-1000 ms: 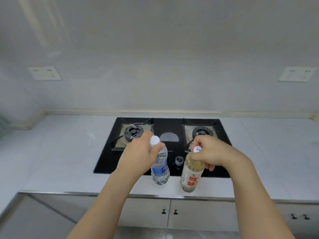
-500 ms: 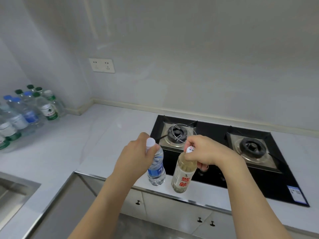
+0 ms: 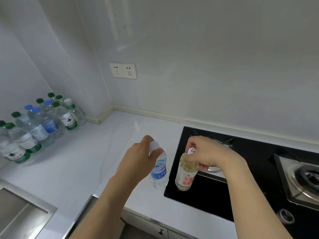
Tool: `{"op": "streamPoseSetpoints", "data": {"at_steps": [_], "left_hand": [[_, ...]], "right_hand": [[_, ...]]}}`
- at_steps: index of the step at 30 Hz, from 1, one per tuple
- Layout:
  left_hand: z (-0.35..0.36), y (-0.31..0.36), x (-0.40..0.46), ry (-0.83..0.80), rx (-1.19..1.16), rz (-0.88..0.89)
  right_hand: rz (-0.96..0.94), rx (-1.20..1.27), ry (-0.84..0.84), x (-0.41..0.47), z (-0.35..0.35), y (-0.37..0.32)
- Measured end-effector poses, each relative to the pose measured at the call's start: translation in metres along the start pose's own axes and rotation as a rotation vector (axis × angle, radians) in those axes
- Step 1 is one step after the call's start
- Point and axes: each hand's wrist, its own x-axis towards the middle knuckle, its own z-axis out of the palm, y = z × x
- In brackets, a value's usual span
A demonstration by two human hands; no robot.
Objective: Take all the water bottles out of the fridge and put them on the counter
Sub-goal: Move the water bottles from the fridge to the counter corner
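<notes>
My left hand [image 3: 138, 159] grips the neck of a clear bottle with a blue label and white cap [image 3: 159, 171]. It hangs tilted over the white counter [image 3: 82, 163]. My right hand [image 3: 208, 152] pinches the white-capped top of a pale yellowish bottle with a red-lettered label [image 3: 185, 175], held over the left edge of the black stove top [image 3: 241, 192]. Both bottles hang side by side, close together. Several water bottles with green and blue caps [image 3: 39, 125] stand grouped at the counter's far left corner.
A steel sink [image 3: 19, 214] lies at the lower left. A gas burner [image 3: 303, 176] sits at the right of the stove. A double wall socket [image 3: 123, 70] is above the counter. Cabinet doors with a dark handle [image 3: 160, 231] run below the counter edge.
The view has swung left, bringing the bottle group and sink corner into sight. Both hands have carried their bottles leftward, from in front of the stove middle to its left edge.
</notes>
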Motion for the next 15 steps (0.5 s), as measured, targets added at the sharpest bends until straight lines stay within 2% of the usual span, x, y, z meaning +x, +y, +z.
{"op": "streamPoseSetpoints", "data": {"at_steps": [15], "left_hand": [[-0.022, -0.05, 0.117, 0.016, 0.016, -0.05]], "right_hand": [[0.018, -0.019, -0.02, 0.125, -0.024, -0.041]]}}
